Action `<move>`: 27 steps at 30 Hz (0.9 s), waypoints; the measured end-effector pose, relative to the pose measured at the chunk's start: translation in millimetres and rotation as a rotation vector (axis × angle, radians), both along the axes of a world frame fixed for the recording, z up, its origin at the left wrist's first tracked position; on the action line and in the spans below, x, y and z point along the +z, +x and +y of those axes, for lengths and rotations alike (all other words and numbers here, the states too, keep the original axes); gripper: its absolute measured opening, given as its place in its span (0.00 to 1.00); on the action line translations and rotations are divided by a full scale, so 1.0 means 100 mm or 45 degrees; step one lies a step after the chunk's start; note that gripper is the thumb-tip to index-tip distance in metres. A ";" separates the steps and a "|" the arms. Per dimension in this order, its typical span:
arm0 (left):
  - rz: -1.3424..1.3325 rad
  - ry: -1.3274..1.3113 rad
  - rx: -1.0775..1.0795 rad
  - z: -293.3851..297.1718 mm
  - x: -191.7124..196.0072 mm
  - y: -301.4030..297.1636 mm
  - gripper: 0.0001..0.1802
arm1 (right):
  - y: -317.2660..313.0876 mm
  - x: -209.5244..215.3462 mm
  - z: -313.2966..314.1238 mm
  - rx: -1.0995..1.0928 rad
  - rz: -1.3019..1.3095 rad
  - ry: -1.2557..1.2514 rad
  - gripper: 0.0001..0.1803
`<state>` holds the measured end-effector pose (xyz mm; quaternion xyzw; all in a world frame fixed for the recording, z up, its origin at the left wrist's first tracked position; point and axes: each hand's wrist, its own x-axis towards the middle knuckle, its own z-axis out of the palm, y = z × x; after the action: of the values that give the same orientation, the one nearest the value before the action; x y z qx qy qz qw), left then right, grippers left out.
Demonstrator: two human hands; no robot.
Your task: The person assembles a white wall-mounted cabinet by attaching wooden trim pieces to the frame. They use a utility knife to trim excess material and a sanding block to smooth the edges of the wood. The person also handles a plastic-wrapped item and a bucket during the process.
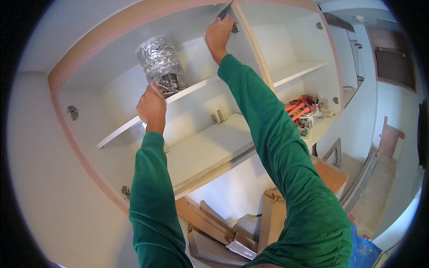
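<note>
The right hand (pixel 219 33) is closed round a thin dark tool (pixel 225 11), its tip at the cabinet's top panel, near the upper end of the divider (pixel 252 49) and just beside a metal hinge plate (pixel 235 28). What kind of tool it is cannot be told. The left hand (pixel 152 107) is raised to the foil duct (pixel 161 64), fingers curled at its lower end; the duct hangs from the cabinet top and reaches down to the front edge of the upper shelf (pixel 134 123).

To do this well, the person should probably keep the tool straight on its mark and press steadily, since the reach is overhead and a slip could scar the panel. The left hand would best hold the duct gently, as foil crushes easily.

The tool lies in the right hand itself; the duct is against the left hand, well apart from the right. Orange-handled tools (pixel 298 109) lie on the lower shelf at its right end.
</note>
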<state>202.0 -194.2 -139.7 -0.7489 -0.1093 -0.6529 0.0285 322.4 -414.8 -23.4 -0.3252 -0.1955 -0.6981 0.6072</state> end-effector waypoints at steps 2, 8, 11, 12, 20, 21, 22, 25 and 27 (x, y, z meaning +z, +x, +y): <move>-0.006 -0.005 0.011 -0.03 0.00 0.00 0.26 | 0.04 0.02 -0.04 -0.005 -0.018 -0.028 0.18; -0.012 -0.013 0.050 0.03 0.00 -0.01 0.27 | 0.00 -0.16 -0.03 -0.029 -0.023 -0.208 0.19; -0.043 -0.010 -0.023 -0.11 0.04 0.04 0.27 | 0.08 -0.17 -0.27 -0.109 -0.091 -0.356 0.19; -0.065 -0.003 -0.043 -0.05 0.02 0.07 0.27 | 0.02 -0.31 -0.26 -0.095 -0.156 -0.459 0.18; -0.024 -0.375 -1.031 0.50 0.19 -0.05 0.24 | -0.97 -2.19 -1.08 -0.005 -0.123 -0.940 0.25; -0.241 -0.527 -1.272 0.54 0.23 -0.05 0.24 | -0.98 -2.43 -1.27 -0.063 -0.083 -0.962 0.27; -0.466 -0.681 -1.492 0.58 0.28 -0.06 0.24 | -0.97 -2.66 -1.39 -0.052 0.002 -0.942 0.27; -0.854 -0.338 -1.652 0.17 0.70 -0.44 0.21 | -0.73 -3.26 -1.85 -0.011 0.237 -0.794 0.24; -0.944 -0.051 -1.327 -0.39 0.92 -0.80 0.20 | -0.33 -3.67 -2.17 0.126 0.499 -0.680 0.21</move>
<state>122.4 -233.0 -48.0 -0.4287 0.2545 -0.7947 -0.3463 289.7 -631.7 -390.4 -0.5910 -0.2664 -0.5161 0.5597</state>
